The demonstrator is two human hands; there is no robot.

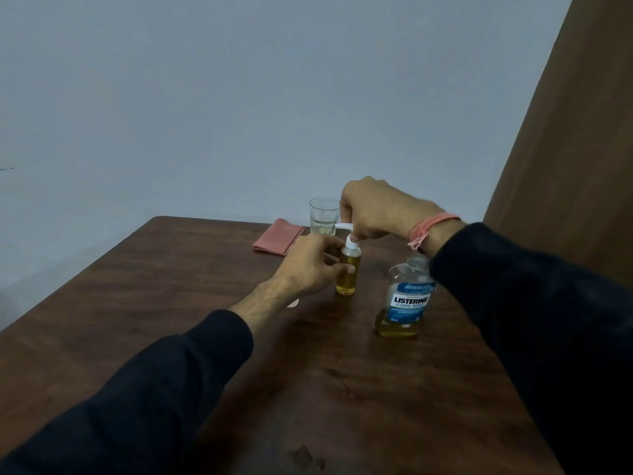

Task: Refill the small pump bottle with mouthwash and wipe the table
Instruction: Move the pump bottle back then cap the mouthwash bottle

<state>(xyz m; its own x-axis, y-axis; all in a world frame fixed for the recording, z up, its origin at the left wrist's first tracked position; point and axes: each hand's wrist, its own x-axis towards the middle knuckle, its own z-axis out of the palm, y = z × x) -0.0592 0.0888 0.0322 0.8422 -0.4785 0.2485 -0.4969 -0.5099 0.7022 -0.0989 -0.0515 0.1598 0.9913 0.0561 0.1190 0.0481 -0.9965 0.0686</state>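
Observation:
A small clear pump bottle (347, 277) with yellow liquid stands upright on the brown wooden table (171, 303). My left hand (306, 264) wraps its fingers around the bottle's body. My right hand (371, 209) grips the white pump head (349, 234) from above, where it sits on the bottle's neck. To the right stands the mouthwash bottle (406, 299), with a blue label, a little yellow liquid at its bottom and no cap visible. Its neck is partly hidden by my right sleeve. A folded pink cloth (277, 236) lies farther back.
A clear drinking glass (323, 216) stands behind the pump bottle near the table's far edge. Small wet spots (305, 455) mark the table near me, and a small pale object (293, 303) lies beside my left wrist. A brown curtain (565, 149) hangs at the right.

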